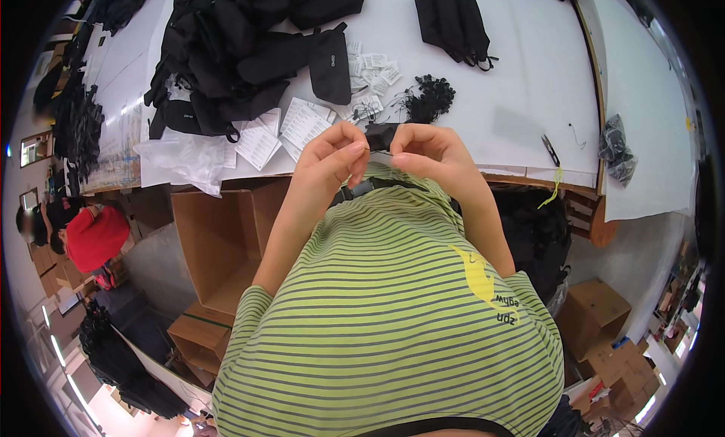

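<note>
At the table's near edge my left hand [331, 159] and my right hand [432, 156] are close together, both closed in a pinch. A thin black cord [381, 152] runs between their fingertips. Just behind it, between the hands, is a small black fabric piece [383, 135]; the fingers hide its ends, and whether it is part of a pouch cannot be made out. Beyond my hands lie a heap of black cords with small tags [428, 99], small white labels [374, 73] and a black pouch [329, 66].
A large pile of black pouches [219, 52] covers the back left, with printed white sheets [259, 139] and a clear plastic bag [185, 159] before it. More pouches [453, 26] lie back right. Thread snips [552, 150] rest at right. Cardboard boxes [219, 248] stand below. A person in red [97, 237] is far left.
</note>
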Demonstrator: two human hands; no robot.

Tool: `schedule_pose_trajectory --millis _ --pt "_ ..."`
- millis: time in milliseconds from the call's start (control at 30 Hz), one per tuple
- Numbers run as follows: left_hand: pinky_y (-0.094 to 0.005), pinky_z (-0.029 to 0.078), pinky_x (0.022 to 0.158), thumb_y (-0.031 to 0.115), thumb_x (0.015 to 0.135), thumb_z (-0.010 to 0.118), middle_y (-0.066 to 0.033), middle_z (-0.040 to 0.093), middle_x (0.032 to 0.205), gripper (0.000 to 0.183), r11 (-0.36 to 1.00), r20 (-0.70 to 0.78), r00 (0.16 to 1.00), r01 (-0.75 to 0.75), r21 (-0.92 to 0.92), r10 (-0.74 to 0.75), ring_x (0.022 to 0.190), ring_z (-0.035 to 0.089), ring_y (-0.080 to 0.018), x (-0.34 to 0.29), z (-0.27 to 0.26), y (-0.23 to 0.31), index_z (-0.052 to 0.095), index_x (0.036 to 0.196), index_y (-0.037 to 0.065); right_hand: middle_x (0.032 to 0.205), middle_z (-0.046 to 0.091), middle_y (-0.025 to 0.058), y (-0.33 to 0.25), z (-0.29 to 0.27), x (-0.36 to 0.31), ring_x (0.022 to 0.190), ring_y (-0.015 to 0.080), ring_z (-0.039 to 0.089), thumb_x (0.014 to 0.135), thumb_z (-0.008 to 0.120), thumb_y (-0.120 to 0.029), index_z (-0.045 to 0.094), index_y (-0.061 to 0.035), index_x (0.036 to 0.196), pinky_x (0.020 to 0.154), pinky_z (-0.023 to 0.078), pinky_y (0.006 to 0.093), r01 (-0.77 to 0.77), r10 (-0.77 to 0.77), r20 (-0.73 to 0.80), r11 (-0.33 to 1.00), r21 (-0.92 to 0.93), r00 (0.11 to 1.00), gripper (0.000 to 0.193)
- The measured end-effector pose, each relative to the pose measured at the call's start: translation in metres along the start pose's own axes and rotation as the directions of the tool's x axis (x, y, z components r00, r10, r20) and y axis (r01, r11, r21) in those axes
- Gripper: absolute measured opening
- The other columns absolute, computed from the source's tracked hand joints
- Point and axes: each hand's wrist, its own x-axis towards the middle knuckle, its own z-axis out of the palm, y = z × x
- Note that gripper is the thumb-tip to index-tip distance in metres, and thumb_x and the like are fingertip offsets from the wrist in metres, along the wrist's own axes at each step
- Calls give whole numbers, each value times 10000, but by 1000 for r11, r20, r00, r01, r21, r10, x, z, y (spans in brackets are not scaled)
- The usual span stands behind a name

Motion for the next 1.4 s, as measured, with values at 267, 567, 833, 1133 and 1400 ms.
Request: schedule_pose_trajectory --millis 267,567,833,1133,1400 --pt "-167 239 505 104 821 675 99 438 550 136 950 -59 993 116 290 -104 518 324 17 -5 8 7 639 901 0 757 596 -11 7 1 3 664 39 506 862 624 -130 614 -6 829 593 386 197 118 -141 -105 973 -196 984 128" --pt "-220 122 465 109 811 694 114 328 472 109 807 -125 985 -25 590 122 446 215 12 -3 10 2 678 881 28 588 522 38 9 14 7 502 92 421 892 594 -218 592 -2 765 475 328 246 141 -290 -196 824 -548 937 251" --pt "-179 295 536 109 828 667 52 493 617 102 740 -68 932 -237 629 356 570 407 -16 6 5 -5 634 865 20 600 546 40 12 -6 20 538 101 456 894 589 -249 626 -13 746 523 349 248 146 -261 -184 866 -479 948 280" --pt "-178 220 519 61 847 641 84 420 633 79 907 -136 973 -119 403 188 572 327 7 -1 -1 2 608 886 1 774 590 4 28 -52 32 683 82 492 829 640 -154 621 -42 894 595 383 226 16 -128 -107 713 -701 986 131" --pt "-175 194 503 48 842 643 103 379 586 76 916 -130 979 -95 389 156 538 292 15 -1 0 3 617 898 4 607 474 8 20 -23 0 576 101 434 850 645 -244 571 -54 846 533 352 253 -79 107 11 795 -602 994 204"
